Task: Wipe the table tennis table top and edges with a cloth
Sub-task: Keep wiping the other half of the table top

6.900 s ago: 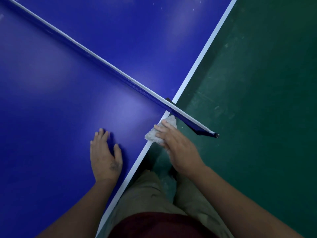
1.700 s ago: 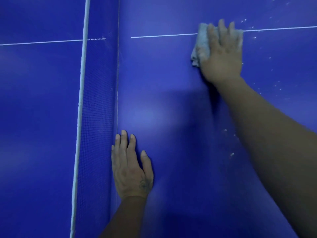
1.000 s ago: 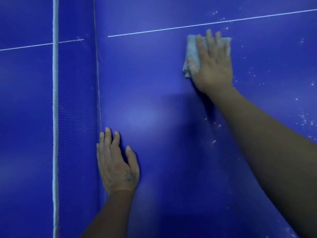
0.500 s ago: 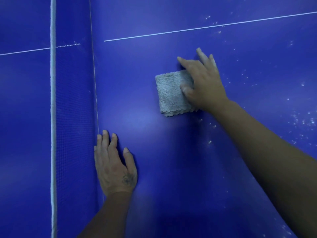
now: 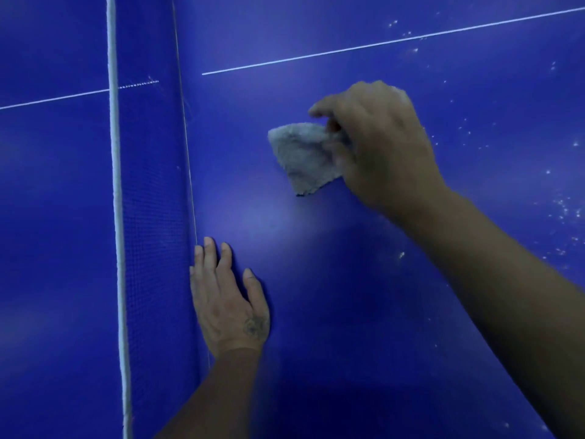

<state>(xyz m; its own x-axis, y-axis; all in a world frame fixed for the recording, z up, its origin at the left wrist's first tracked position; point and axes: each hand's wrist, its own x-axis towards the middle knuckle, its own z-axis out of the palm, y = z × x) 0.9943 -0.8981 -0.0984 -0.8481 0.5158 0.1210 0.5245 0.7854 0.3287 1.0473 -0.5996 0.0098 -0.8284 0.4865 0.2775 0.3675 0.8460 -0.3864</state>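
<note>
Our right hand (image 5: 376,144) pinches the cloth (image 5: 304,156) above the table (image 5: 348,296), right of the net (image 5: 152,217); our left hand (image 5: 228,299) lies flat and open beside the net.

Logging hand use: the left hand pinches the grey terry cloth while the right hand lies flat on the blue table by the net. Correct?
Hands are swapped. In the head view, the right hand pinches the grey terry cloth; the left hand lies flat on the blue table by the net.
</note>
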